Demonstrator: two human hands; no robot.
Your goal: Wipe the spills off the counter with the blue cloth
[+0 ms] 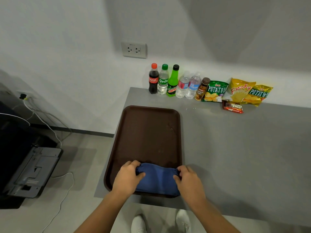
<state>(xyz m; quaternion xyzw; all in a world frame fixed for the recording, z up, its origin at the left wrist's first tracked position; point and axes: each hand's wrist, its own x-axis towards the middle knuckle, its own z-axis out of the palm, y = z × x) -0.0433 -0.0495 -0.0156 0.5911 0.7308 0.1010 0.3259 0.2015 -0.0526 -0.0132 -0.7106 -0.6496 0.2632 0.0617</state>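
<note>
The grey bench [235, 157] stands against a white wall. On its near left corner lies a brown tray [148, 132]. At the tray's near end rests the folded blue cloth [158, 179], the left hand [127, 177] and right hand [189, 179] pinching its two ends, fingers [134, 163] curled closed on the fabric. Beyond the tray, bottles [171, 81] and snack bags [235, 91] line the wall, under a wall socket [134, 49].

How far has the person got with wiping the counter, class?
Nothing looks wiped yet. In hand: the left hand and right hand grip the blue cloth by its ends on the brown tray. Left: small wet specks show on the grey counter near the bottles, untouched.
</note>
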